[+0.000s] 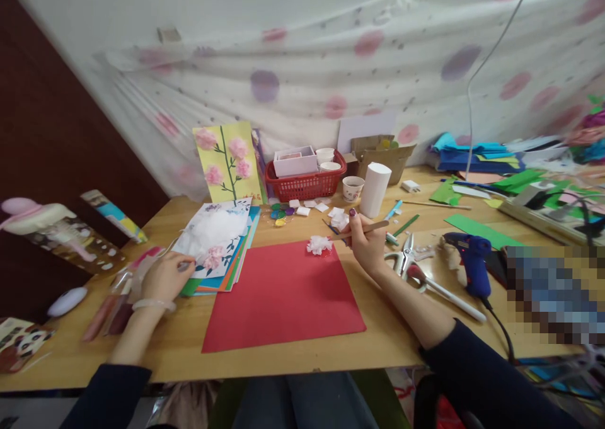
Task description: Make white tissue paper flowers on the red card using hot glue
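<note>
My right hand (366, 243) is closed round a slim brown stick-like tool (375, 226), whose tip reaches toward a white crumpled-paper flower (319, 245). That flower lies on the upper right corner of a red sheet of paper (283, 297). Over on the left, my left hand (167, 279) rests at the edge of a white sheet with a printed pink flower (213, 259); its fingers are curled in a pinch, and what they hold, if anything, cannot be made out. White fluffy cotton (212, 228) covers much of that sheet, which tops a stack of coloured papers (232, 278).
Scissors (404, 259), a white-handled brush (454, 297) and a blue glue gun (467, 259) lie at right. Behind stand a red basket (302, 188), a paper cup (352, 189), a white roll (376, 189) and a yellow flower picture (227, 164). A bottle (66, 237) is far left.
</note>
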